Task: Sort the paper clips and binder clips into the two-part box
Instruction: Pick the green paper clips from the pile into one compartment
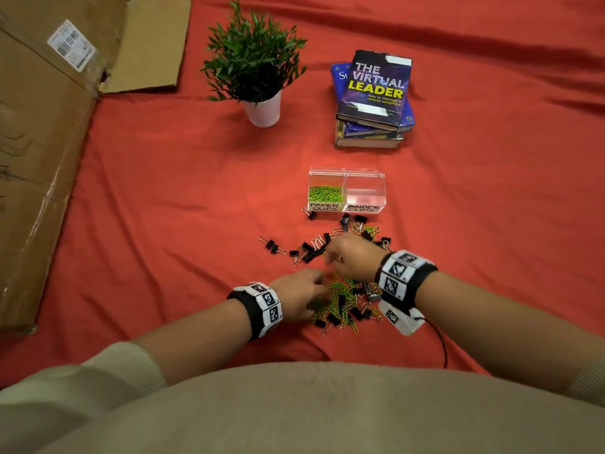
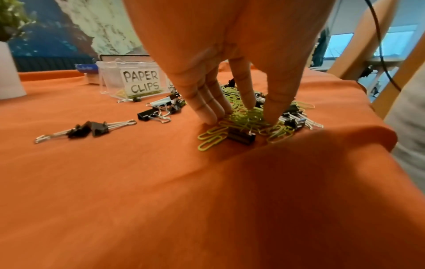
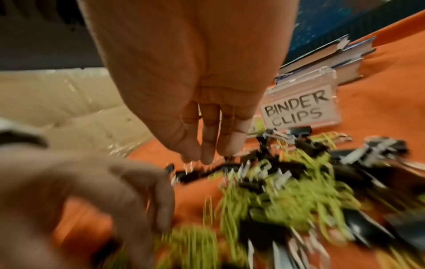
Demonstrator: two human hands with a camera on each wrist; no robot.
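A clear two-part box (image 1: 347, 188) stands upright on the red cloth, its left half labelled PAPER CLIPS and holding a layer of green paper clips (image 1: 324, 193), its right half labelled BINDER CLIPS and bare inside. Just in front of it lies a loose, mixed heap: green paper clips (image 1: 340, 294) tangled nearer the person, black binder clips (image 1: 307, 249) with silver wire handles scattered toward the box.

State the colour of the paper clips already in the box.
Light green paper clips, seen best in the head view.
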